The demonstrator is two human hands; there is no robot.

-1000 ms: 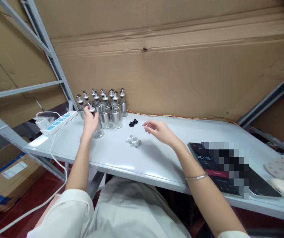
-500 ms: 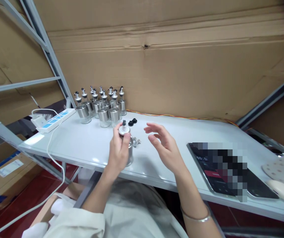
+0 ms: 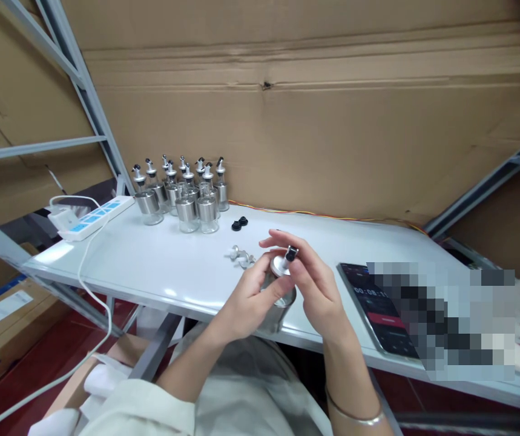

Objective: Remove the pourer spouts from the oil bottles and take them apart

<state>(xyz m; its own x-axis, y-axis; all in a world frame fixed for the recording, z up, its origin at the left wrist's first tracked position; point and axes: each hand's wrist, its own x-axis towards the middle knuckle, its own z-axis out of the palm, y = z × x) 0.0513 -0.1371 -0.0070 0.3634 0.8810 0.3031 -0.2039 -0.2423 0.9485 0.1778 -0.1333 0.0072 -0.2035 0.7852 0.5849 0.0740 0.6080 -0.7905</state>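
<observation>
The left hand [image 3: 247, 301] has carried a glass-and-steel bottle [image 3: 282, 310] from the left part of the table [image 3: 187, 278] to its front edge, near the middle. The right hand [image 3: 321, 293], earlier well apart, now curves close around the bottle's spout [image 3: 291, 254].

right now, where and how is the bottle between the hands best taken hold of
Probably around the round, straight-sided lower body of the bottle, coming from the near side: the left hand covers its upper part, the right hand curves beside the spout, and that lower part shows uncovered.
</observation>
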